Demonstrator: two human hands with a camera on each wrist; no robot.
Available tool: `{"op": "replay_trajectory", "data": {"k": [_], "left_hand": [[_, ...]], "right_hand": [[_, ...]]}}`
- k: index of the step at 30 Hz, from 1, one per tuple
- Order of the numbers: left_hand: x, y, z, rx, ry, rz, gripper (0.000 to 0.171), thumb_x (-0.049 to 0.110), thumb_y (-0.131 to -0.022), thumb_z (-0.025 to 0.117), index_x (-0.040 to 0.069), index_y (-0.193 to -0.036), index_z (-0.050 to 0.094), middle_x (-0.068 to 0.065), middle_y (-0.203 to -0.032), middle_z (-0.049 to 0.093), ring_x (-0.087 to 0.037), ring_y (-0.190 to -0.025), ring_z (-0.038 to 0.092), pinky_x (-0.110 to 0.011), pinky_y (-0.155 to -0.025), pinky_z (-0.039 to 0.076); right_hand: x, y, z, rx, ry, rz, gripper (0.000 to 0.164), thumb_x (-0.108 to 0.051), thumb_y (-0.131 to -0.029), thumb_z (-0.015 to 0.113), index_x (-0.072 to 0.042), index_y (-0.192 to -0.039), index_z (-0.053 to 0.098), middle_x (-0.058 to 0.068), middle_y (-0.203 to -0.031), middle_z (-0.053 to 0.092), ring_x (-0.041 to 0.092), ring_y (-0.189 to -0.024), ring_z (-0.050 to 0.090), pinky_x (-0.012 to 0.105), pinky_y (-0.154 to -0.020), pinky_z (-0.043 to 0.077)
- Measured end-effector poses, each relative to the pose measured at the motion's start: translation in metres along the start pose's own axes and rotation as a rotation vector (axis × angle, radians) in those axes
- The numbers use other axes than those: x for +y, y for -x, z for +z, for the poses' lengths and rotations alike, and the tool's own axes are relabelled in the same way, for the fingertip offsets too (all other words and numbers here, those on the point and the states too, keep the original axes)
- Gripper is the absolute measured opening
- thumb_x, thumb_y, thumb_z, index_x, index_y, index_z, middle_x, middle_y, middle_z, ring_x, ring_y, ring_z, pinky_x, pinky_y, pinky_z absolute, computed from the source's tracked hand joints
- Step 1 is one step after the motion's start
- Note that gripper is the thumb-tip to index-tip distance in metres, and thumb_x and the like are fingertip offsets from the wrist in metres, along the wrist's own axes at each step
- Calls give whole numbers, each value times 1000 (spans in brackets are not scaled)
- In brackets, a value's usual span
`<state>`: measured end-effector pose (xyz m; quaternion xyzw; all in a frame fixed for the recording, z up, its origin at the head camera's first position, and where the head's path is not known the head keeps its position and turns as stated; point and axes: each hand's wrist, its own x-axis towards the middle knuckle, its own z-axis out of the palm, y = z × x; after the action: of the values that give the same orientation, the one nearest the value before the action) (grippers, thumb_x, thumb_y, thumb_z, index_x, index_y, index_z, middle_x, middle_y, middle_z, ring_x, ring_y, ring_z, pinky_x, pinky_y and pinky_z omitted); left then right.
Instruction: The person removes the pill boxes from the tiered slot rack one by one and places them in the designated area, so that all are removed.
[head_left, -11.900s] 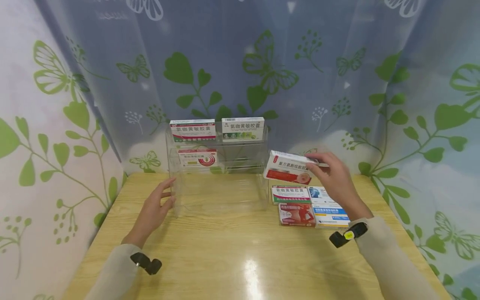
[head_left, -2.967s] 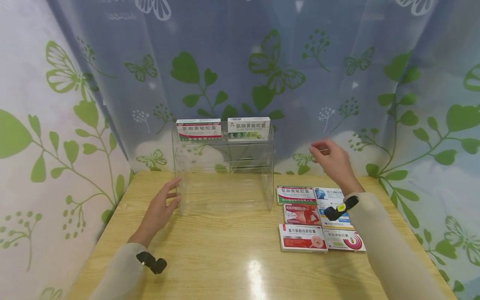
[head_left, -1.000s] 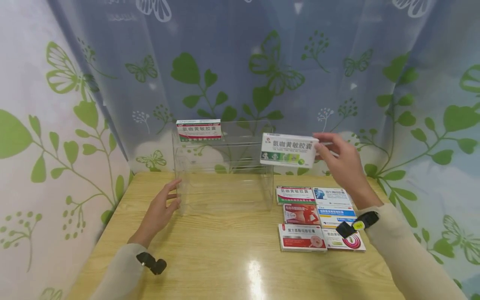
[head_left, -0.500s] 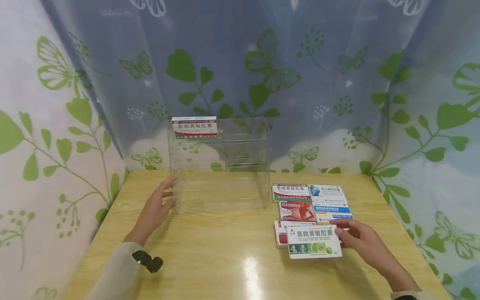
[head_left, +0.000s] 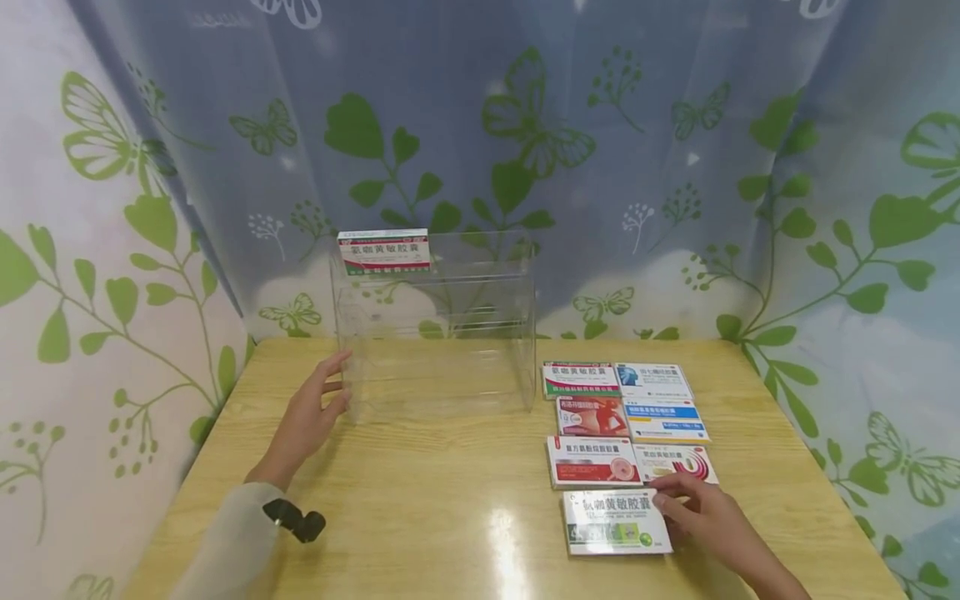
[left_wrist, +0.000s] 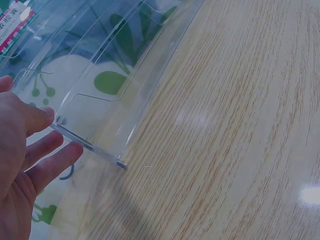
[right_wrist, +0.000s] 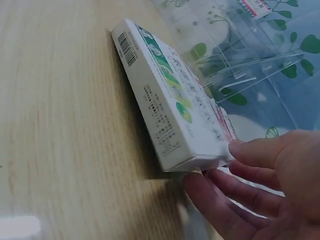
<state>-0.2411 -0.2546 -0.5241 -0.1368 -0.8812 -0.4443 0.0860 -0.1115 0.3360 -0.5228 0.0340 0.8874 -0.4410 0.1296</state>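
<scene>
In the head view, a white medicine box with a green strip is at the front of the boxes on the right. My right hand pinches its right end. The right wrist view shows the thumb at the top edge and the fingers at the end of this box, low over the table. At the left side of a clear stepped display rack, my left hand touches the edge with relaxed fingers. One white, red and green medicine box stands on the rack's top tier, at the left.
Several medicine boxes lie in two columns right of the rack. Among them are a red box, a blue-striped box, a white-and-red box and one with pink rings. A patterned curtain hangs behind the wooden table.
My right hand has taken the green-strip box off the rack's top right and lowered it in front of the others. Earlier, two boxes joined the table rows. The left hand keeps its place.
</scene>
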Motion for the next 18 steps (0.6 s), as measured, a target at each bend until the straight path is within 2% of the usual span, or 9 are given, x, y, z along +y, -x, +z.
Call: {"op": "replay_trajectory", "data": {"k": [4,9,12,18], "left_hand": [[0,0,-1,-1,-10,0,70,-4,-109,61,16,-170,35,-31,-161,47,-52,-131,66,-41,-91,71],[1,-1,-1,-1,-12,-6,69,-3,-109,61,16,-170,35,-32,-162,46,-52,-131,66,-42,-90,71],[2,-1,-1,-4,-9,-14,69,-3,-109,61,16,-170,35,-32,-162,46,-52,-132,65,-42,-90,71],[3,0,0,-6,-8,-18,69,-4,-109,61,15,-170,35,-32,-162,46,-53,-132,65,-44,-90,71]], "right_hand": [[0,0,6,38,45,81,39,-29,-104,78,2,-127,69,7,-108,74,17,-87,73,27,-70,68],[2,-2,14,19,-9,199,47,-32,-100,82,4,-126,68,6,-100,73,19,-79,72,33,-67,70],[2,-3,17,27,-22,217,42,-28,-101,81,5,-125,68,6,-97,73,19,-76,71,34,-66,70],[0,-5,20,38,-10,200,40,-25,-103,78,5,-128,69,6,-96,72,18,-75,69,33,-64,69]]}}
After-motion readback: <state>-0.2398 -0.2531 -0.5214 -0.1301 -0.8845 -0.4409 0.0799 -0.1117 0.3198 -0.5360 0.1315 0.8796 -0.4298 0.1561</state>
